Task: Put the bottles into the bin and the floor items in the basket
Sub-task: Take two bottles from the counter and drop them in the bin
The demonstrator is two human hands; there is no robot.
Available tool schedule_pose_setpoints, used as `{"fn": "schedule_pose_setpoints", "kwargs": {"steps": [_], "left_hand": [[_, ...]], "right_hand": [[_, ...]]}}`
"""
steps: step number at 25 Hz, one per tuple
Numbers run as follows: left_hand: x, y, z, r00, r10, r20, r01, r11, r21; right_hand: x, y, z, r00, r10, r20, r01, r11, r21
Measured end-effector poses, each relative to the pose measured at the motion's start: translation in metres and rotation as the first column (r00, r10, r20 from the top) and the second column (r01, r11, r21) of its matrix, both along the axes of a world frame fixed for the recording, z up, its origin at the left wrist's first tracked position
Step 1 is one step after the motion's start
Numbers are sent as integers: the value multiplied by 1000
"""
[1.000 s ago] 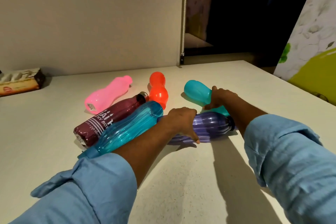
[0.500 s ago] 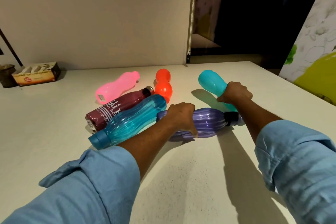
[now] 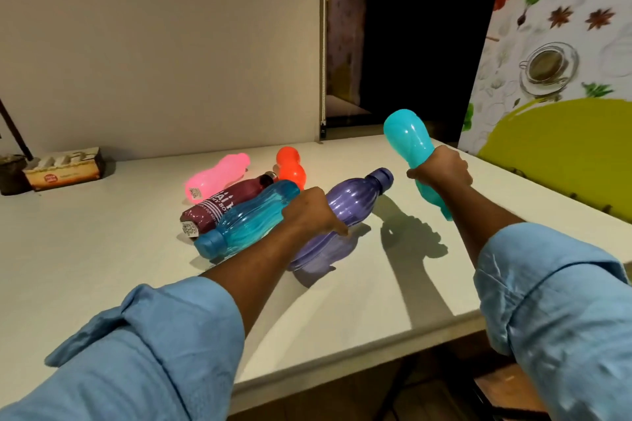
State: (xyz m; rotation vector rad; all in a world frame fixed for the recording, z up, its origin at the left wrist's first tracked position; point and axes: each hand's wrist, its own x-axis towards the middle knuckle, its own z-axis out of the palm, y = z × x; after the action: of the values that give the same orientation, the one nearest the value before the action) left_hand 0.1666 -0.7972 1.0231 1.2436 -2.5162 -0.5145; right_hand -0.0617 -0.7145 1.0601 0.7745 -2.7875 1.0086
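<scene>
White table (image 3: 102, 267): turquoise bottle (image 3: 407, 133) now lifted clear.

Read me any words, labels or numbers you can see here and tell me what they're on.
"AI T" above "MY BOT", white letters partly hidden, on the maroon bottle.
Smaller print beneath them: too blurred to read.
White stickers on the maroon bottle's base and the pink bottle: too small.
Cardboard box with a red logo: unreadable.

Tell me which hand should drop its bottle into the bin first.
Probably the right hand: its fingers are wrapped around the teal bottle, already lifted clear of the table. The left hand grips the purple bottle, whose base is still low over the table. No bin is visible.
</scene>
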Motion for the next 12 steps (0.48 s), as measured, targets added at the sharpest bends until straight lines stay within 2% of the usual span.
{"fn": "schedule_pose_setpoints", "kwargs": {"steps": [3, 8, 12], "left_hand": [[44, 30, 13, 991, 49, -121, -44, 998, 41], [115, 76, 24, 938, 101, -331, -74, 993, 90], [163, 114, 25, 852, 199, -483, -66, 958, 278]], "right_hand": [[51, 39, 0, 997, 12, 72, -4, 994, -108], [134, 91, -4, 993, -48, 112, 62, 991, -121], [184, 124, -14, 962, 19, 271, 37, 979, -199]]}}
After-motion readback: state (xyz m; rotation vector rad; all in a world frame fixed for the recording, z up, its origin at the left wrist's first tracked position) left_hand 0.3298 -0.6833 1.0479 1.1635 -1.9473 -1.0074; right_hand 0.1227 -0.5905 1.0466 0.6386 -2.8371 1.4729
